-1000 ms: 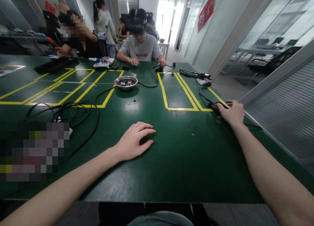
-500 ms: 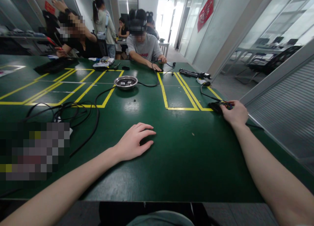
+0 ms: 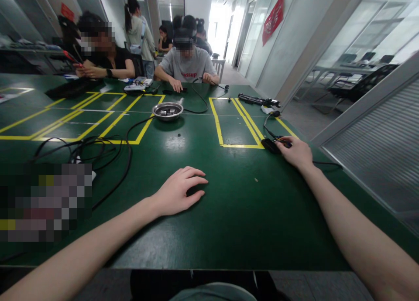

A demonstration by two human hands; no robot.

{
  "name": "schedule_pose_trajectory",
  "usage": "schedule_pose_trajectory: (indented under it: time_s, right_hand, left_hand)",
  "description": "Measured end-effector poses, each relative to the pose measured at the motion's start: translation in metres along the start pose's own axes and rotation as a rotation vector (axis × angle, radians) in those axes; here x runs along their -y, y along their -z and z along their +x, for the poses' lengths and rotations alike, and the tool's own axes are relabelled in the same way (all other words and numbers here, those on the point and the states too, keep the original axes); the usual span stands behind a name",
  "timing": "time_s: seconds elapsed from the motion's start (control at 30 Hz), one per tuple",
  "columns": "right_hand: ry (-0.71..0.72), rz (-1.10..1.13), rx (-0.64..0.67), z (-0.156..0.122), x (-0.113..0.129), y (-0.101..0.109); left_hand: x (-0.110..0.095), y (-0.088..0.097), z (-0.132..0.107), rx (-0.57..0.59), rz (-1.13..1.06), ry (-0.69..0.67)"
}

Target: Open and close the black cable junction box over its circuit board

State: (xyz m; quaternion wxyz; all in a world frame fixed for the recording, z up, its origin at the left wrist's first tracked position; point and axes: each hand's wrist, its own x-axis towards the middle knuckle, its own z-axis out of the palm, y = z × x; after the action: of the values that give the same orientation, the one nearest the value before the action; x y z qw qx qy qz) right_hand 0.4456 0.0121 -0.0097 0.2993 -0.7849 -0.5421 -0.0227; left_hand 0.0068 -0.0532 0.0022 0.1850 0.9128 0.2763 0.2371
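My left hand (image 3: 181,191) lies palm down on the green table (image 3: 229,222), fingers slightly bent and apart, holding nothing. Over at the right side of the table, my right hand (image 3: 298,152) has its fingers around a black device (image 3: 270,145) with thin coloured wires showing. My fingers cover part of it, so its exact kind is unclear. A black cord (image 3: 266,127) runs from the device's area to a round black end (image 3: 275,114) behind it. Another cable (image 3: 327,163) comes out on the right, past my wrist.
Yellow tape (image 3: 242,146) marks rectangles on the table. A metal bowl (image 3: 167,118) holds small metal cylinders. Coiled black cables (image 3: 94,148) lie left, near a blurred-out patch. A black tripod-like object (image 3: 255,100) lies far right. Across the table, a co-worker (image 3: 193,63) handles a cord; another sits left.
My right hand has moved left with the black device, drawing it along the table. My left hand stays put. The co-worker opposite has shifted a hand leftward; the one at left has lowered an arm.
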Motion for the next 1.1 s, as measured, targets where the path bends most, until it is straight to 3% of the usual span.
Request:
schedule_pose_trajectory:
  time_s: [0.07, 0.2, 0.47, 0.53, 0.6, 1.1]
  right_hand:
    - [0.002, -0.018, 0.067, -0.006, 0.018, -0.006]
    - [0.225, 0.089, 0.182, -0.029, 0.059, -0.015]
    - [0.930, 0.466, 0.626, -0.119, 0.137, -0.010]
    - [1.080, 0.544, 0.725, -0.134, 0.145, -0.008]
    - [1.168, 0.586, 0.729, -0.141, 0.146, -0.009]
    - [1.133, 0.732, 0.519, -0.136, 0.142, -0.012]
  left_hand:
    - [0.000, 0.000, 0.000, 0.006, 0.001, 0.003]
    - [0.000, -0.001, 0.001, 0.002, -0.001, 0.011]
    - [-0.002, 0.004, 0.003, -0.134, -0.017, 0.013]
    - [-0.003, 0.006, 0.003, -0.111, -0.040, -0.036]
    - [-0.005, 0.006, 0.004, -0.033, -0.053, -0.084]
    - [-0.009, 0.002, 0.000, 0.062, 0.165, 0.044]
